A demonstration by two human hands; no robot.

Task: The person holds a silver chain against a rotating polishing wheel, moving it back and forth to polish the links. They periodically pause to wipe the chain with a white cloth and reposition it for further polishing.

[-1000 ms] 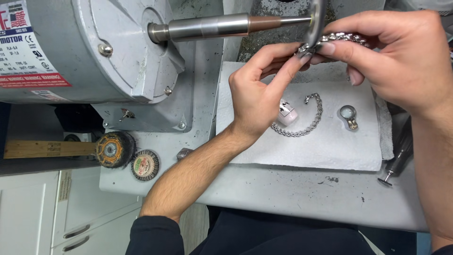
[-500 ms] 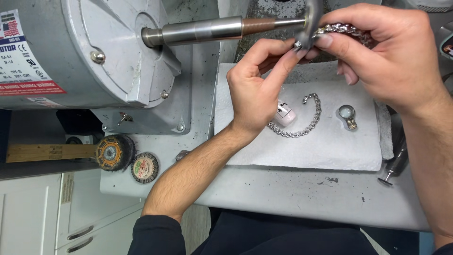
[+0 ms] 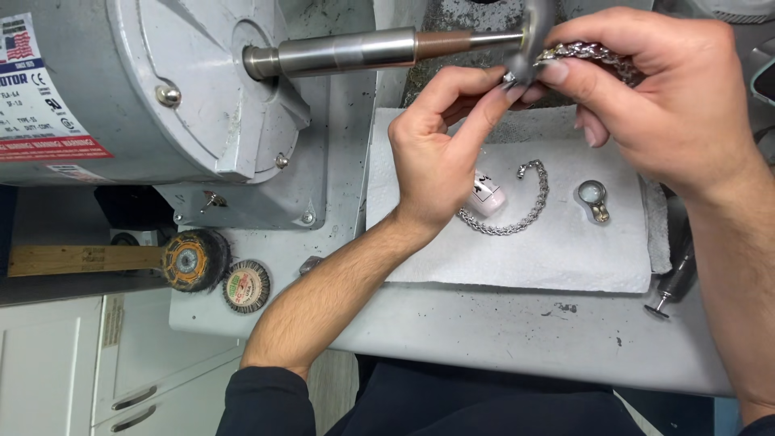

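Note:
My left hand (image 3: 440, 141) and my right hand (image 3: 658, 97) together pinch a silver chain bracelet (image 3: 585, 55), holding it against the spinning wheel (image 3: 534, 34) at the tip of the motor's spindle (image 3: 363, 50). The left fingertips grip one end of the chain by the wheel. Most of its length lies under my right fingers. Below my hands, a second silver chain bracelet (image 3: 521, 214) curves on a white paper towel (image 3: 565, 258).
The grey polishing motor (image 3: 137, 89) fills the upper left. On the towel lie a small pink-white tag (image 3: 487, 196) and a silver ring (image 3: 593, 198). Two round brush wheels (image 3: 194, 260) (image 3: 246, 284) sit at the bench's left edge. A small mandrel tool (image 3: 670, 287) lies at right.
The view has drifted so the motor sits further left. Both hands stay on the bracelet at the wheel, shifting only slightly.

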